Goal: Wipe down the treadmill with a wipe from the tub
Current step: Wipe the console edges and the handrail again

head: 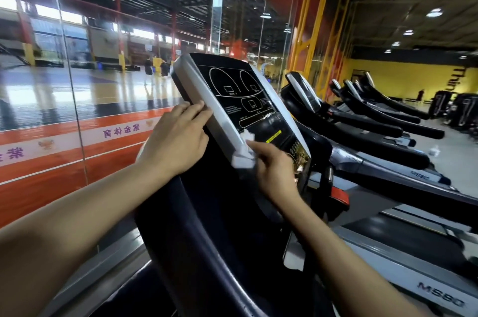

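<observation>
Clearly the wiping is under way: the right hand (274, 172) pinches a crumpled white wipe (244, 153) and presses it against the lower end of the grey side trim (207, 102) of the treadmill console (240, 91), at that trim's bottom corner. The left hand (178, 141) steadies the console from its left edge, fingers laid fairly straight along the trim, its grip wide and holding nothing. Judging by where the wipe sits, the console is only partly covered; the black display face, the dark handrail (207, 226) and the belt deck probably remain. Whether any surface is already clean cannot be told. The tub is nowhere in view, the console buttons are blurred, and the right fingertips are partly hidden behind the wipe. More treadmills (375, 120) stand in a row to the right.
</observation>
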Demonstrator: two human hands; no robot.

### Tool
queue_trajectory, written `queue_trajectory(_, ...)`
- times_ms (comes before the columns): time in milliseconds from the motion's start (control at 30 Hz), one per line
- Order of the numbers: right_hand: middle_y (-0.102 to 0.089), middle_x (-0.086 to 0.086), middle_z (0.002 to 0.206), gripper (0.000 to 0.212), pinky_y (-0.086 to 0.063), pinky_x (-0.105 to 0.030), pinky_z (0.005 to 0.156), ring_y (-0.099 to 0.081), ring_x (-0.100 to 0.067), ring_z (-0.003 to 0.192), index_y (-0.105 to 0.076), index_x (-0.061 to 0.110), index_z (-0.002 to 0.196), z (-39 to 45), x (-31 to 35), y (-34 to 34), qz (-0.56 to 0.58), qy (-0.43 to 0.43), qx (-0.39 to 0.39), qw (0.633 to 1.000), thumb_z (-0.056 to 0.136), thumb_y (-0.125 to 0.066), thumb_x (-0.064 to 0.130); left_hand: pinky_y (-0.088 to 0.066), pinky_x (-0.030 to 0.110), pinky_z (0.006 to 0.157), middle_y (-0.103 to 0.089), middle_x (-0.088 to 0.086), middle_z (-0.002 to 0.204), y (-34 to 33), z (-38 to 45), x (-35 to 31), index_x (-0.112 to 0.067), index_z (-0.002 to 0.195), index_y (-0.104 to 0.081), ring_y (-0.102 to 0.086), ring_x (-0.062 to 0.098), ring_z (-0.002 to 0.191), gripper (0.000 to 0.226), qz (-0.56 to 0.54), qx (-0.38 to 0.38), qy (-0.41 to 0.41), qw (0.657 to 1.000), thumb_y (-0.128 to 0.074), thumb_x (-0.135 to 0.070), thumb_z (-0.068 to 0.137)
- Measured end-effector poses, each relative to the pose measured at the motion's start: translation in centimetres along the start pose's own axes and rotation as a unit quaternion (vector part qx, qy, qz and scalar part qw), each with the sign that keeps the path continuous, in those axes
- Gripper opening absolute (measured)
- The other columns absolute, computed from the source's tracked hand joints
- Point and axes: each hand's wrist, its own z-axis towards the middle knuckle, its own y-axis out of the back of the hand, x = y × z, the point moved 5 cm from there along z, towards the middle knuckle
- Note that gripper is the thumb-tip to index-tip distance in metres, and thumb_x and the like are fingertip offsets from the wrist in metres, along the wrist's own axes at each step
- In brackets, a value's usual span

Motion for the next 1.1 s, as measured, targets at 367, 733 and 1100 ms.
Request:
queue_trajectory(367,-0.076,-0.003,0.090,0.024,-0.057,-0.034,0.079,-0.070,-0.022,0.085,-0.073,0.022,0.109,0.1,0.3,-0.3,-0.067,-0.005,0.048,0.997,0.094,-0.055,0.017,-0.051,0.051,0.096,-0.062,0.017,0.136,0.2,-0.1,-2.1,-0.009,0.128,-0.068,-0.058,0.043,0.122,0.056,0.044,-0.004,-0.098,0.994,-0.035,-0.029,0.087)
queue_trajectory(733,-0.073,-0.004,0.118,0.034,-0.049,-0.024,0.099,-0.067,-0.015,0.109,-0.076,0.014,0.116,7.0,-7.9,-0.2,0.042,-0.051,0.020,0.998,0.092,-0.058,-0.001,-0.050,0.050,0.102,-0.045,0.013,0.156,-2.4,-1.4,-7.3,-0.016,0.145,-0.055,-0.042,0.039,0.144,0.057,0.070,0.028,-0.067,0.995,-0.063,-0.026,0.090)
queue_trajectory(1100,-0.063,-0.009,0.137,0.047,-0.044,-0.033,0.110,-0.058,-0.025,0.128,-0.061,0.017,0.139,8.6,-11.0,0.7,-0.025,0.046,0.169,0.984,0.096,-0.048,0.002,-0.051,0.049,0.099,-0.025,0.007,0.167,-3.6,-1.7,-7.1,-0.021,0.156,-0.038,-0.026,0.034,0.152,0.070,0.096,0.048,-0.047,0.993,-0.061,-0.028,0.090)
